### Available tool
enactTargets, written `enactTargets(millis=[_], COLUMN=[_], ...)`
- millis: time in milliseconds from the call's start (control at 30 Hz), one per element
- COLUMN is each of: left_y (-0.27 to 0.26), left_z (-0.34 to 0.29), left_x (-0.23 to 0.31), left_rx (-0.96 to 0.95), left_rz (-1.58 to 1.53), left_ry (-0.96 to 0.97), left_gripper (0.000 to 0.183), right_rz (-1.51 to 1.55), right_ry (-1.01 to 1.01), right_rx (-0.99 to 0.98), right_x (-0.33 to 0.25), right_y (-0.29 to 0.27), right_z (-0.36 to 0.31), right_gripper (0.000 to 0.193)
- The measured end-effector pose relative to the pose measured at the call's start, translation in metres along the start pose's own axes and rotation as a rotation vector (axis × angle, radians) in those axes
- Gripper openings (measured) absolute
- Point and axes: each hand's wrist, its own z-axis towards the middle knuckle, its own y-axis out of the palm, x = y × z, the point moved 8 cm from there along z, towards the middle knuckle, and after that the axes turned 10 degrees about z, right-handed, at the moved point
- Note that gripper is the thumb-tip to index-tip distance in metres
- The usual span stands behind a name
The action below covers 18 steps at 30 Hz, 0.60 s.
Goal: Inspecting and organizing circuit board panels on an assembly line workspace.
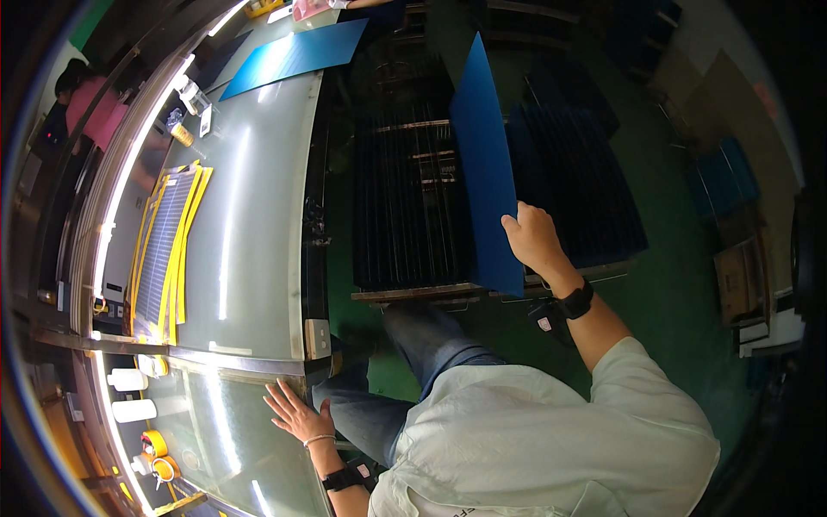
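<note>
My right hand is closed on the near right edge of a tall, thin blue sheet. The sheet stands nearly upright over the racks, with its lower end near their front rail. To the left, my left hand rests with spread fingers at the edge of the glossy workbench and holds nothing. A second blue sheet lies flat at the bench's far end, with bright light reflected on it.
Dark slotted racks stand left of the upright sheet, and more racked sheets stand right of it. Yellow-edged grid sheets lie on the bench. White bottles and orange tape rolls sit nearer. Another person is beyond the bench.
</note>
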Motion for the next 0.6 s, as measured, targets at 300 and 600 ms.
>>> enactTargets(millis=[300, 600], left_y=[0.000, -0.005], left_z=[-0.001, 0.001], left_x=[-0.001, 0.003], left_rx=[0.002, 0.004], left_rz=[0.001, 0.011], left_ry=[0.000, 0.010], left_gripper=[0.111, 0.112], right_rz=[-0.007, -0.058], right_ry=[-0.044, -0.017], right_rx=[0.021, -0.040], right_x=[-0.014, -0.021], right_y=[0.005, 0.004], right_z=[0.004, 0.010], right_gripper=[0.025, 0.031])
